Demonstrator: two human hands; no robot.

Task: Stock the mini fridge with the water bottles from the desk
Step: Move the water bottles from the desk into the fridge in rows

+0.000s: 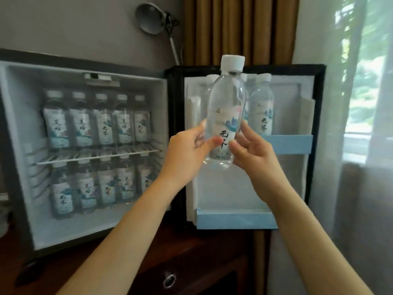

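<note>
One clear plastic water bottle point(225, 116) with a white cap and a pale printed label stands upright at the centre of the frame, held in the air in front of the open fridge door. The left hand point(187, 150) pinches its lower part between thumb and fingers from the left. The right hand point(253, 154) grasps the same part from the right, fingers curled against the label. At the left of the frame, the black-cased, white-lined mini fridge point(21, 116) is open and holds ten matching bottles, all upright and side by side: an upper row of five point(101, 122) on a white wire shelf point(97, 155) and a lower row of five point(106, 188) on the fridge floor. Right of centre, the open fridge door point(319, 92) carries two pale blue rails, an upper rail point(293, 143) and a lower rail point(234, 220). Behind the upper rail one door bottle point(261, 107) shows plainly. Two further white caps flank the held bottle's neck, but the rest of them is hidden, so the count in the door cannot be told. The fridge sits on a dark brown wooden cabinet point(191, 252) with a metal ring pull point(169, 281) at bottom centre. A grey metal lamp point(152, 18) shows at upper centre, brown pleated curtains point(240, 28) behind the door, and a sheer white curtain point(350, 124) at the right edge.
</note>
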